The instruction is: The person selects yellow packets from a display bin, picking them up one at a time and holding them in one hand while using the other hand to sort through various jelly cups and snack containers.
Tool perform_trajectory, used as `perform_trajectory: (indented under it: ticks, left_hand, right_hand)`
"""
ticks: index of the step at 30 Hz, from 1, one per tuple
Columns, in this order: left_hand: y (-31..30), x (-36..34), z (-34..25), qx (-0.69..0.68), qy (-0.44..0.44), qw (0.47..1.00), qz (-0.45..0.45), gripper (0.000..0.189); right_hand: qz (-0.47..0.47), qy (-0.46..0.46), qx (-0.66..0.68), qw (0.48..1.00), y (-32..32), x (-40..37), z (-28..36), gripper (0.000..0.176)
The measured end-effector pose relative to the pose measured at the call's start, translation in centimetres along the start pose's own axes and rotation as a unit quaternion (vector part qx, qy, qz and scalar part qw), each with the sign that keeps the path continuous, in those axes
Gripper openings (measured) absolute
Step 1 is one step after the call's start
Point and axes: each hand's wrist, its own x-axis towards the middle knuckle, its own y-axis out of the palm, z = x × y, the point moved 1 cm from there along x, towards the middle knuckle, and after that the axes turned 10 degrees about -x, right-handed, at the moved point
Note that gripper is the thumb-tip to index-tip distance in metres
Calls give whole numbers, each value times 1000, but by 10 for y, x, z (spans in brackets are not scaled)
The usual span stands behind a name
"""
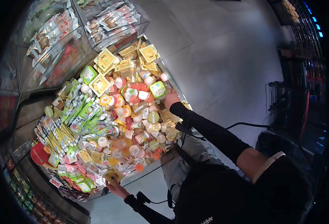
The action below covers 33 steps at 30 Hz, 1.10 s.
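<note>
My left hand [116,189] is at the pile's near lower edge, fingers closed on a yellow tub [113,175] that has a printed label. At the right edge of the pile, my right hand [172,99] has its fingers curled against the side of a green-lidded cup [157,89]; the fingertips are partly hidden. Between the hands lie many small jelly cups [134,150] in pink, orange and pale colours. Further off are green squeeze pouches [85,115], and square yellow tubs [106,60] lie near the far end.
Clear bins [114,33] of wrapped packs stand beyond the pile. A glass edge [172,79] borders the display on the right. Yellow stick packs [57,134] and a red round sign [41,154] are at the left. Dark racks [298,89] stand across the grey floor [224,48].
</note>
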Motion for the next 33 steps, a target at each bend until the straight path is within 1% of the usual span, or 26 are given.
perform_trajectory:
  ticks: [1, 2, 3, 4, 6, 8, 10, 11, 12, 14, 15, 16, 18, 19, 21, 22, 24, 25, 27, 28, 30, 32, 33]
  left_hand:
    - [-2, -2, 4, 1, -9, 1000, 3, 42]
    - [-3, -3, 7, 3, -17, 1000, 6, 42]
    - [1, -7, 5, 8, -17, 1000, 10, 43]
    - [3, -9, 3, 10, -16, 1000, 11, 43]
    - [8, -12, 0, 19, -19, 1000, 17, 42]
    - [15, -11, -4, 46, -9, 999, 15, 41]
    - [19, -10, -4, 72, -18, 997, 28, 40]
    - [22, -8, -4, 67, -2, 996, 52, 39]
    - [20, -4, 3, 69, 0, 996, 54, 39]
    - [17, 6, 18, 97, 43, 991, 81, 38]
    - [23, 5, 14, 88, 30, 992, 80, 38]
    - [29, 6, 12, 87, 30, 992, 83, 38]
    - [37, 6, 10, 76, -8, 993, 87, 39]
    - [41, 6, 8, 77, -9, 993, 87, 39]
    - [46, 4, 4, 67, -2, 993, 98, 39]
    - [49, 3, 0, 69, -2, 993, 97, 39]
    - [52, 0, -6, 88, -9, 990, 113, 40]
    - [50, 0, -3, 83, 1, 989, 120, 39]
    - [48, -2, -3, 95, 5, 989, 117, 39]
    - [49, -3, -2, 106, 8, 988, 112, 39]
    - [48, -5, -3, 109, -1, 988, 108, 39]
    - [46, -7, -3, 115, -13, 988, 104, 39]
    - [47, -8, -2, 115, -12, 986, 122, 39]
  right_hand:
    - [0, 2, 0, 1000, 5, 9, -9, 44]
    - [20, 50, 139, 989, 11, 16, -16, 59]
    - [38, 96, 276, 956, 6, 19, -17, 76]
    - [39, 98, 278, 955, 2, 20, -15, 76]
    - [72, 37, 214, 973, -13, 24, -9, 101]
    - [71, 49, 213, 973, -20, 27, 4, 100]
    - [71, 82, 139, 984, -19, 29, 15, 102]
    - [75, 94, 134, 984, -20, 31, 19, 97]
    - [75, 96, 136, 983, -23, 27, 19, 97]
    - [21, -5, 159, 987, -36, 9, 21, 79]
    - [32, -12, 229, 973, -37, -5, 23, 72]
    - [115, -86, 225, 964, -32, -13, 22, 72]
    - [47, -207, 250, 945, -28, -36, 20, 62]
    - [49, -206, 250, 945, -25, -33, 19, 62]
    - [-45, -59, 337, 939, -17, -15, 10, 49]
    - [26, -18, 203, 979, -9, -1, 1, 41]
    - [-80, 37, 84, 993, -5, 16, -3, 45]
    - [-80, 38, 86, 992, -6, 19, -3, 45]
    - [77, 65, 110, 989, -7, 27, -5, 61]
    - [77, 64, 110, 989, -8, 32, -4, 61]
    - [156, 89, 143, 973, -4, 39, -2, 65]
    - [191, 80, 180, 962, 3, 51, -6, 62]
    - [194, 80, 188, 959, 5, 53, -6, 62]
